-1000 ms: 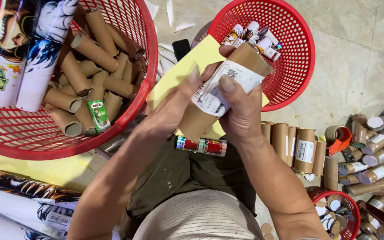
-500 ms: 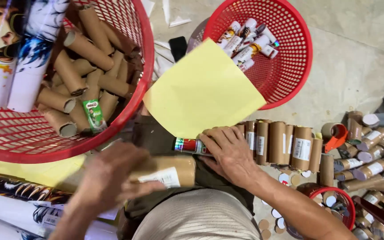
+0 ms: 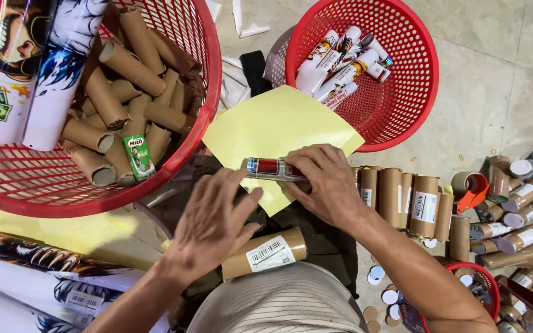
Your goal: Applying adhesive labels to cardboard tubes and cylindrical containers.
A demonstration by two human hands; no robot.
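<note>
- While the right hand [image 3: 328, 179] pinches a small red-and-silver labelled tube [image 3: 272, 168] against the yellow backing sheet [image 3: 279, 126], the tube could roll off the lap, since only the fingertips pin it.
- The left hand [image 3: 214, 222], open and flat, holds nothing; the cardboard tube [image 3: 265, 253] loose on the lap beside it could slide to the floor.
- Half a second ago the left hand gripped that cardboard tube; now it has let go, and the right hand has closed on the small tube.
</note>
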